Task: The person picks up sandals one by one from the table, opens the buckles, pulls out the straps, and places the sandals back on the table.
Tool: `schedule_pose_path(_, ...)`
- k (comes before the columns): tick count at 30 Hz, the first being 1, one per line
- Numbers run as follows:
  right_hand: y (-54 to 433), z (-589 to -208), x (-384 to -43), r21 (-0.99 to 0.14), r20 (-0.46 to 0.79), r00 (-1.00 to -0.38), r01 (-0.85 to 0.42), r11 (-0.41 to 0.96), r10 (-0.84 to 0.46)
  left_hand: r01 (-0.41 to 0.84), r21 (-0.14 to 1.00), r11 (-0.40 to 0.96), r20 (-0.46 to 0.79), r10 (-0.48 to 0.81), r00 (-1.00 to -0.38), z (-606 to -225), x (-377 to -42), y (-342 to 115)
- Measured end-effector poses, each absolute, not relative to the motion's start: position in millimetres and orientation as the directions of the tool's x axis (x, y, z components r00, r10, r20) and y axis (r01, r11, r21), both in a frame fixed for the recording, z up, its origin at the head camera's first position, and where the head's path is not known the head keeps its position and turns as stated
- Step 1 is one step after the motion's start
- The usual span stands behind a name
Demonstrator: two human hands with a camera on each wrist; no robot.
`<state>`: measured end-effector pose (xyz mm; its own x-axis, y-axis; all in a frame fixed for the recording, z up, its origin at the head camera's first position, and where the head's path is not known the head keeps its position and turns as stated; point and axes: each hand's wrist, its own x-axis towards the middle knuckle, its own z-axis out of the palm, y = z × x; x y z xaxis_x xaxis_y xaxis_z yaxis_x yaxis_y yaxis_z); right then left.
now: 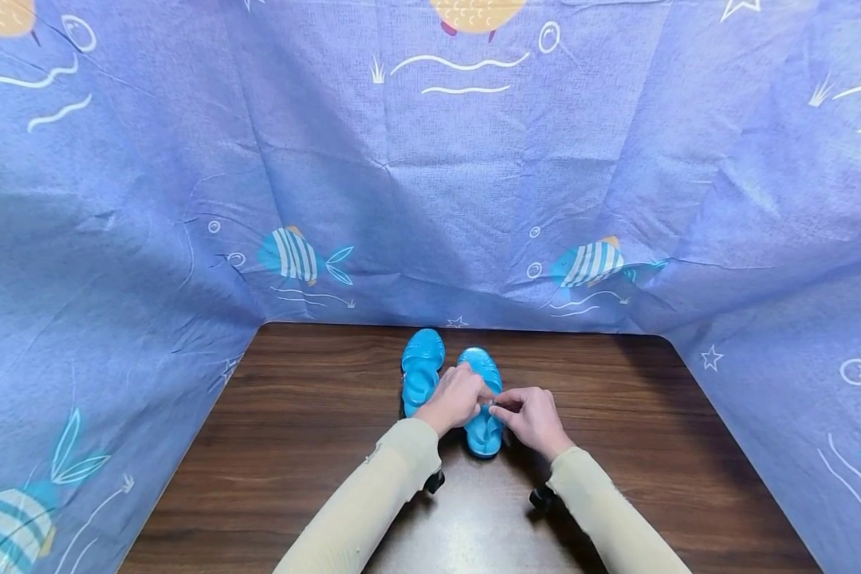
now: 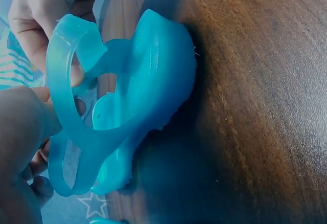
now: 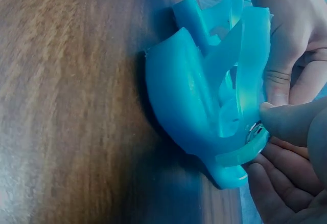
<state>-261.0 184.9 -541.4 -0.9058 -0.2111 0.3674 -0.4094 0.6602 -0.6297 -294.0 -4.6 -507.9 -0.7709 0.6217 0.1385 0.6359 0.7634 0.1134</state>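
Observation:
Two blue jelly sandals stand side by side on the table, toes away from me. The left-hand sandal [image 1: 422, 375] is partly covered by my left hand [image 1: 459, 396], which reaches across to the other sandal [image 1: 484, 437]. My right hand [image 1: 534, 418] pinches that sandal's ankle strap [image 3: 245, 152] beside a small metal buckle [image 3: 255, 131], thumb on one side and fingers on the other. Opposite it, my left hand's thumb and fingers hold the strap near the buckle; their tips are partly hidden behind the strap [image 2: 61, 88] in the left wrist view.
The brown wooden table [image 1: 301, 446] ends in rounded far corners. Blue fabric [image 1: 445, 199] with fish prints hangs behind it and on both sides. Small black devices [image 1: 541, 499] sit under both wrists.

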Motion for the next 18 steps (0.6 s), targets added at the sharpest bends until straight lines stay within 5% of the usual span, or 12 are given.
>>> schedule_pose_path(18,185.2,-540.0,-263.0,-0.625,0.388,-0.896,-0.428,0.653,-0.215,0.605,0.193,0.772,0.192,0.575,-0.795,-513.2,-290.0,-0.9)
